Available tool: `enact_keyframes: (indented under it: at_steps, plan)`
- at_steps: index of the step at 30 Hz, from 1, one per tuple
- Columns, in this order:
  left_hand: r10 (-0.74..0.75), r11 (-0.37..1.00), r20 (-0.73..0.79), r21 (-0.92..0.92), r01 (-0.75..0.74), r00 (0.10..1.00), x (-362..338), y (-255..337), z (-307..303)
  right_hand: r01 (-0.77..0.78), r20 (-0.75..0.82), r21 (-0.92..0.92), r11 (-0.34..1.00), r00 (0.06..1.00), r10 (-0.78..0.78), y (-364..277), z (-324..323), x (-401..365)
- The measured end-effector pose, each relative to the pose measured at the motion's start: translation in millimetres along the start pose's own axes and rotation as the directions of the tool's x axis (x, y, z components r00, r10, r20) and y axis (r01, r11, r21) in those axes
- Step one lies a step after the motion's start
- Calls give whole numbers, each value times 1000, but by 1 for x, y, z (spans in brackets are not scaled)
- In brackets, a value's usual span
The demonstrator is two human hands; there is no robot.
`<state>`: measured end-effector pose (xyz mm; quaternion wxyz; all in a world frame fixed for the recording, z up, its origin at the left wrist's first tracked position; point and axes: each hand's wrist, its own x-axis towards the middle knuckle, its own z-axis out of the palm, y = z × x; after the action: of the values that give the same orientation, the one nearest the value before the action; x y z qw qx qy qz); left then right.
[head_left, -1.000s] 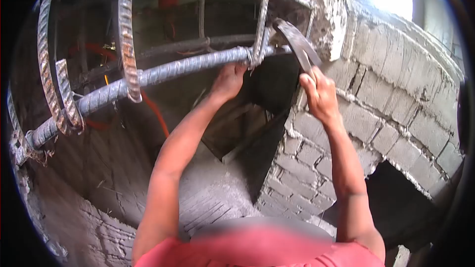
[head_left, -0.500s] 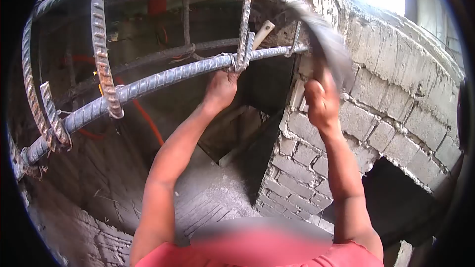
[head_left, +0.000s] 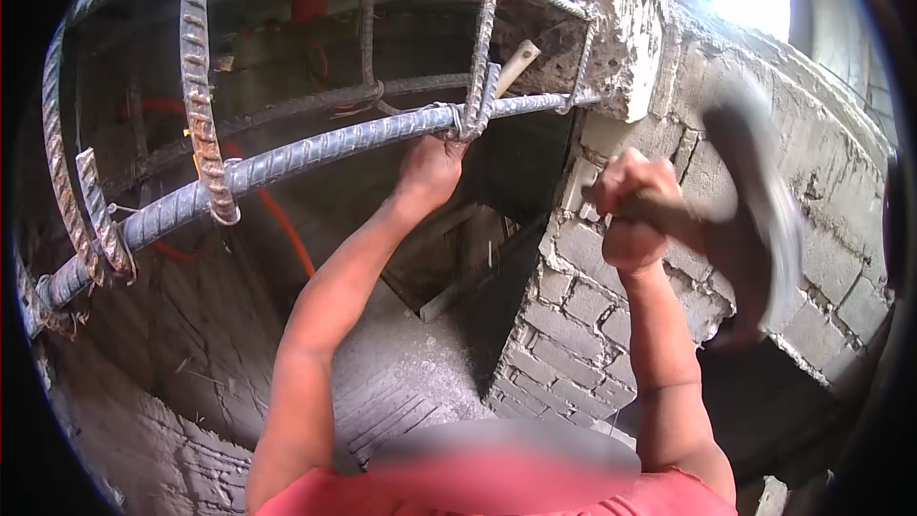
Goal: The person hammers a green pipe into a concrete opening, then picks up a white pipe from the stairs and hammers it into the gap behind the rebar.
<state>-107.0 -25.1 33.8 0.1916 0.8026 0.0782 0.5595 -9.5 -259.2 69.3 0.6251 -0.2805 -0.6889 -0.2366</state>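
My right hand (head_left: 638, 205) is closed round the short brown handle of a hammer (head_left: 673, 218), raised in front of the block wall. The long dark hammer head (head_left: 759, 201) is smeared by motion and points away to the right. My left hand (head_left: 430, 172) is closed just under a thick ribbed rebar (head_left: 344, 139), right at the lower end of a rebar stirrup (head_left: 482, 48) tied there with wire. Its fingers are partly hidden, and I cannot tell what they grip.
Rusty stirrups (head_left: 199, 86) cross the bars on the left. A pale stick (head_left: 518, 67) pokes up behind the rebar. Right of my arms stands a rough concrete block wall (head_left: 592, 311) with a dark opening. An orange cable (head_left: 287, 229) hangs below the bars.
The hammer has swung away from the rebar, to the right and downward, as my right wrist turned. My left hand stays at the same spot under the bar.
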Motion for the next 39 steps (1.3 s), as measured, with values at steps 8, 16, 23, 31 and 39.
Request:
enact_keyframes:
  at_steps: [8,16,23,31,39]
  plan:
    - [-185,980,132,94,174,974,1,-10,-1,-158,154,-559,814,945,290,17,-24,-8]
    - [-236,967,227,152,205,945,5,-2,-10,-239,65,-643,728,930,362,45,-35,-8]
    - [-254,959,199,181,220,946,4,-10,-8,-72,5,-146,987,997,74,16,-18,-9]
    - [-184,976,181,154,157,966,3,0,-13,-321,46,-635,703,892,449,24,-30,0]
    - [-137,988,157,85,125,978,5,-15,-5,112,199,-563,819,980,2,66,-49,-24]
